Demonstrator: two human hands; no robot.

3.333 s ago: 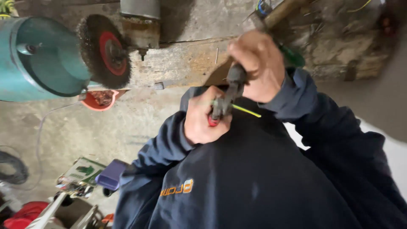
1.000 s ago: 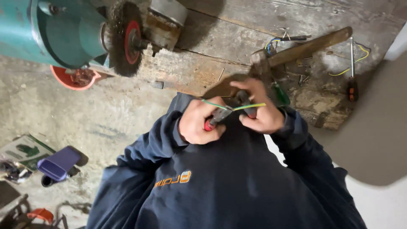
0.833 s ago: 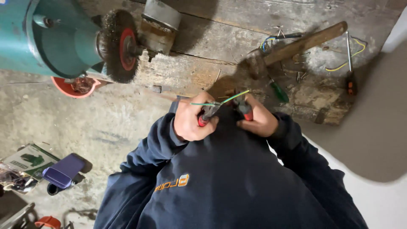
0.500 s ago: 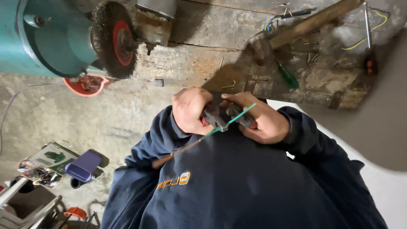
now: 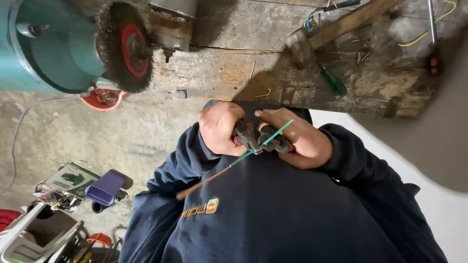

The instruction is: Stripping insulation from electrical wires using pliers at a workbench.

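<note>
Rough, scarred wooden tabletop (image 5: 229, 73) lies beyond both hands: left hand (image 5: 219, 127) and right hand (image 5: 297, 141) clasp dark pliers (image 5: 253, 140) on a thin green-sheathed copper wire (image 5: 234, 163), probably light and springy, best gripped by its insulation. Round wire brush wheel (image 5: 124, 46) sits farther off.

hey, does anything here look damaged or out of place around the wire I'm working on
The green wire has lost its covering along one stretch: bare copper shows from the pliers down toward its free end. On the wooden bench, loose nails and wire scraps lie scattered around a hammer and a green-handled screwdriver.
</note>
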